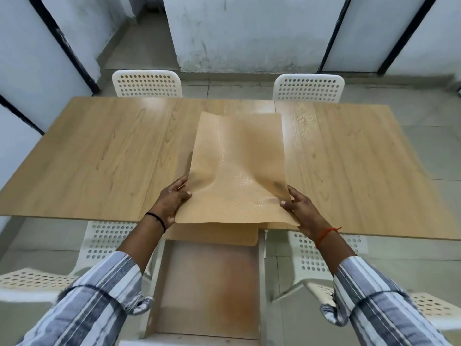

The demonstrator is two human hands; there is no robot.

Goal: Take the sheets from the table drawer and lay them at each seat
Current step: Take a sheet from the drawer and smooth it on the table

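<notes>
Both hands on 1 tan sheet (239,166), held over the middle of the wooden table (99,156). Left hand (172,201) pinches the sheet's near-left edge, thumb on top, fingers under. Right hand (299,208) pinches the near-right edge the same way. Sheet is buckled, with a raised fold running down its centre; the far end lies toward the far side of the table. Drawer (209,288) is pulled out below the near table edge, between the 2 arms. Another sheet (212,234) sits at the drawer's back end, partly under the tabletop. 2 white perforated chairs (147,83) at the far side, 2 more at the near side flanking the drawer. Striped sleeves on both arms.
</notes>
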